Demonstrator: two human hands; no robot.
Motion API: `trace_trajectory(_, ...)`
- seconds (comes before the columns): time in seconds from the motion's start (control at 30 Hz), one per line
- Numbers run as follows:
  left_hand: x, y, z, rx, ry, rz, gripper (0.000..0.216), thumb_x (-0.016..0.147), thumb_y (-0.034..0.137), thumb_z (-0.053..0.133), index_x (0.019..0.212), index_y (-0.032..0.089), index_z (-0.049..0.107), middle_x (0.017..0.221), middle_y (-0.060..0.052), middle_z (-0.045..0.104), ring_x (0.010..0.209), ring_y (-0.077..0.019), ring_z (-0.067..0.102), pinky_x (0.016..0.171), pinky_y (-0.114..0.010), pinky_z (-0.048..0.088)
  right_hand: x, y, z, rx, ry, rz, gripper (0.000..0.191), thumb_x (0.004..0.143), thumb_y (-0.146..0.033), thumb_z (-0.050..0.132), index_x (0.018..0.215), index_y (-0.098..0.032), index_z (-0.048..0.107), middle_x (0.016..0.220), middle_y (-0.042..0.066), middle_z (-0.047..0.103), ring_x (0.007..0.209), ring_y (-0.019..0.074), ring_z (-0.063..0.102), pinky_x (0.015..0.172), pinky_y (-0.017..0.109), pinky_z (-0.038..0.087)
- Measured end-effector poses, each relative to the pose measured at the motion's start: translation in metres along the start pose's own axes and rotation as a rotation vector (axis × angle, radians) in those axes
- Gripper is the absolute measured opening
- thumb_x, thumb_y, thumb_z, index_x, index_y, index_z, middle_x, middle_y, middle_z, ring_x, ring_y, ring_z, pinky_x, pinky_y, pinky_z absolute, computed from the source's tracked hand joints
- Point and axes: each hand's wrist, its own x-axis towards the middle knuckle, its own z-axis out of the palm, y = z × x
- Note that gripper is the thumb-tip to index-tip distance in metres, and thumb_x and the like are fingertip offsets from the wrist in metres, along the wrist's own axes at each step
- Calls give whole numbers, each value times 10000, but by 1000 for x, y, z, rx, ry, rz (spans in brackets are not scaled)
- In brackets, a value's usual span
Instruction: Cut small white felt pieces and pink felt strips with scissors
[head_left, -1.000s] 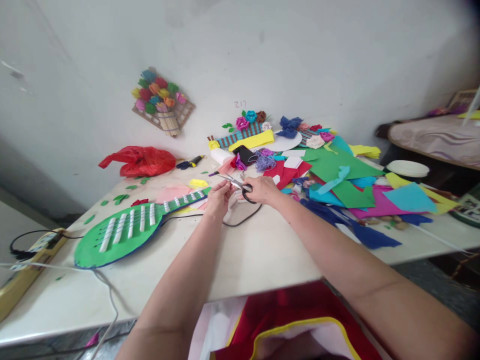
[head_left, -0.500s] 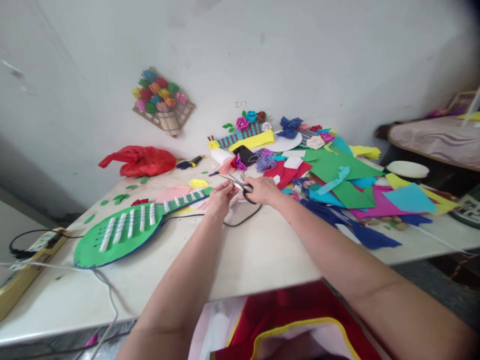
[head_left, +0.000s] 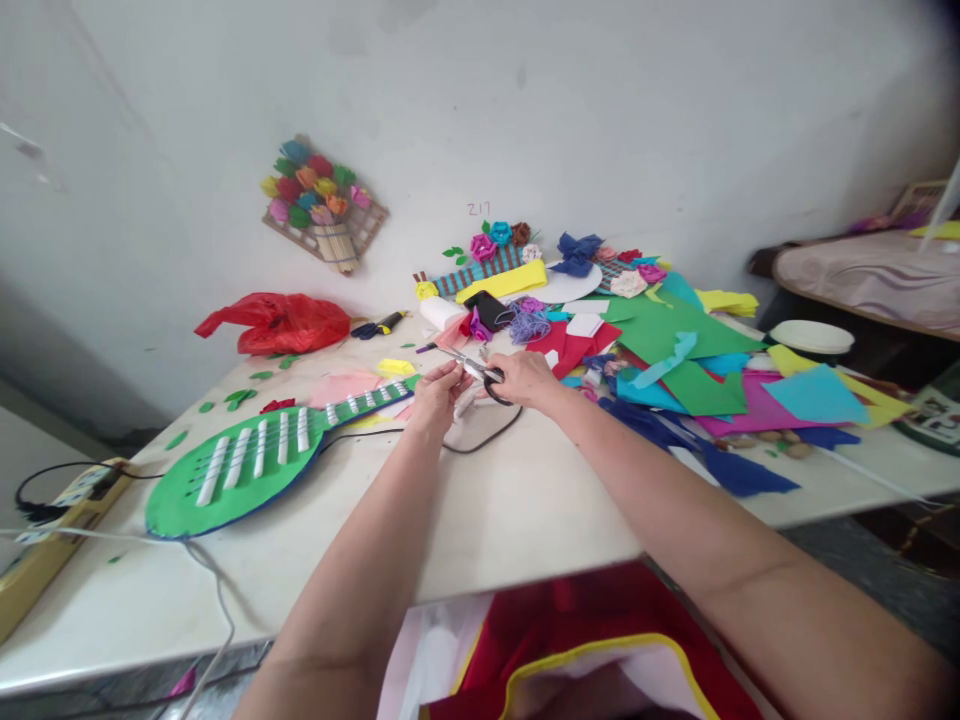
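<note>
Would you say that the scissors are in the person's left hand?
No, the right hand grips the scissors by their black handles.

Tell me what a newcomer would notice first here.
Probably the green guitar-shaped craft, lying on the left side of the table, with white strips across it. Next, the colourful flower bouquet on the wall behind, and the jumble of coloured paper at the table's right. Centrally, the right hand holds black-handled scissors close to the left hand.
</note>
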Motion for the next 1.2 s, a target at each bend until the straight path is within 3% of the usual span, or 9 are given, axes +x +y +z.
trace_trajectory(0.13,2,-2,-4,33,-16,14,186,543,86,746,686,89,627,624,-10,619,548,-85,592,620,-213,505,3,4,6,67,26,20,420,688,-524,602,959,-207,658,877,84,695,861,236,623,695,286,412)
trace_trajectory(0.23,3,-3,-6,32,-56,30,227,533,122,761,721,91,638,644,-8,627,559,-84,592,617,-212,504,8,12,14,268,101,119,363,668,-508,623,873,-212,672,803,57,687,801,220,622,658,281,421)
trace_trajectory(0.43,1,-4,-4,5,-110,39,230,556,147,758,751,114,641,658,-2,632,576,-81,593,619,-212,502,13,16,20,1131,100,319,297,632,-378,680,807,-149,607,596,10,611,517,131,568,485,236,431)
trace_trajectory(0.53,1,-4,-3,-1,-120,43,216,571,153,754,748,117,636,634,3,622,566,-80,590,613,-209,501,11,7,17,1384,79,383,299,582,-303,721,783,-145,565,552,-13,582,454,100,541,424,200,409)
trace_trajectory(0.87,0,-8,-3,11,-123,36,220,571,159,757,744,108,631,632,-9,626,564,-81,594,597,-198,502,5,-9,10,1442,81,440,285,542,-154,716,756,-141,528,498,-55,537,420,74,529,386,154,366)
trace_trajectory(1.2,2,-9,-5,61,-83,41,236,563,200,767,697,122,589,562,-7,616,528,-97,591,569,-221,506,6,-11,12,1381,82,437,252,555,-146,709,758,-143,559,482,-58,530,417,78,525,371,155,365)
